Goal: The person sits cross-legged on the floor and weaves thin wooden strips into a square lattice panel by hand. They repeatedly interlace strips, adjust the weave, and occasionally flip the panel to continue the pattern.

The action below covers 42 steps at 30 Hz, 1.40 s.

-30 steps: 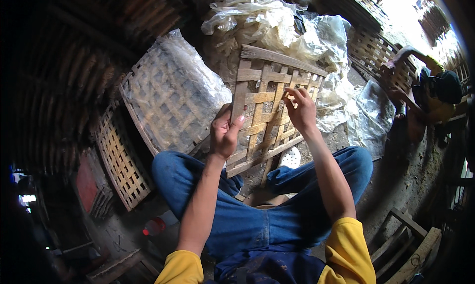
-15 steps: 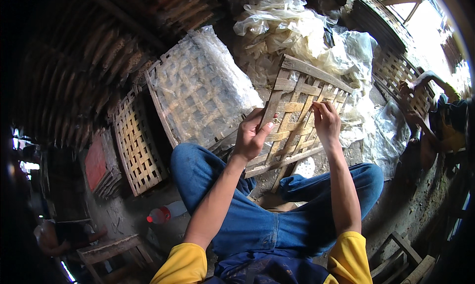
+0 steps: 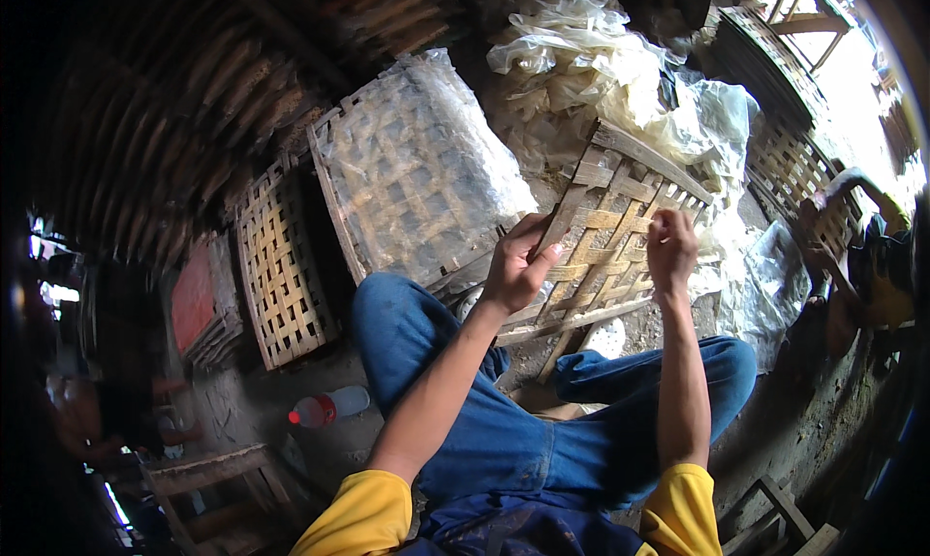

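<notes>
A woven bamboo rack (image 3: 588, 256) with a wooden frame stands tilted in front of my bent legs. Its strips cross in an open lattice. My left hand (image 3: 518, 267) grips the left side of the frame, thumb on the near face and fingers behind. Over the right part of the lattice is my right hand (image 3: 672, 254), fingers curled closed. Whether it touches the strips or pinches something small, I cannot make out.
A plastic-covered rack (image 3: 412, 159) leans to the left, beside another woven rack (image 3: 281, 265) and a red-topped stack (image 3: 201, 290). Crumpled plastic sheeting (image 3: 572, 62) lies behind. A bottle (image 3: 329, 407) and wooden stool (image 3: 208, 478) stand left; another person's arm (image 3: 838, 256) shows right.
My right hand has lifted off the strip it was touching with its fingertips and curled closer. The left hand keeps its grip. The whole view has shifted slightly.
</notes>
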Each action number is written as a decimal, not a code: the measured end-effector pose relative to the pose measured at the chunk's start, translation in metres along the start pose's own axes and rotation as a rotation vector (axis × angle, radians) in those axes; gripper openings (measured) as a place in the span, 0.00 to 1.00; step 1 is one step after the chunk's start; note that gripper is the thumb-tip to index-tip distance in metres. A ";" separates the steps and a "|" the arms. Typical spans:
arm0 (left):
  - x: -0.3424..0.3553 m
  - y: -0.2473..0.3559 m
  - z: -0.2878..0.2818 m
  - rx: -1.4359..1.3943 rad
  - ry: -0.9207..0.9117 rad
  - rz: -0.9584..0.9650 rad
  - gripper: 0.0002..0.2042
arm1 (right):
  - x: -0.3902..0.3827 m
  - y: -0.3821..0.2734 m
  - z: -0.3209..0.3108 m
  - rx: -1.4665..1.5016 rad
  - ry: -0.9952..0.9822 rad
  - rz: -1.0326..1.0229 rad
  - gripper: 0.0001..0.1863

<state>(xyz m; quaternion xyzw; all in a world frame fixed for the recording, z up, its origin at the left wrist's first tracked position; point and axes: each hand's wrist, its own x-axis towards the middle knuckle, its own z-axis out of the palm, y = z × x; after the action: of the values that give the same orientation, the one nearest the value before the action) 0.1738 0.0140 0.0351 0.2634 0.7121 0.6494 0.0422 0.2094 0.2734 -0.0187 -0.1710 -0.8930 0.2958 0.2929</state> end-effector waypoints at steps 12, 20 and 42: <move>0.004 -0.021 -0.009 -0.139 0.058 -0.297 0.11 | -0.040 -0.077 -0.020 0.304 -0.281 -0.119 0.22; 0.011 -0.025 -0.005 -0.164 0.105 -0.251 0.12 | -0.110 -0.140 -0.010 0.269 -0.536 -0.279 0.56; 0.022 -0.025 -0.006 -0.097 0.004 -0.207 0.34 | -0.032 -0.108 -0.056 0.379 -0.609 0.037 0.22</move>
<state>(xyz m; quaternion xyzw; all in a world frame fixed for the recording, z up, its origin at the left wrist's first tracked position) 0.1452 0.0177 0.0188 0.1848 0.7033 0.6758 0.1202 0.2551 0.1994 0.0720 -0.0336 -0.8655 0.4986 0.0343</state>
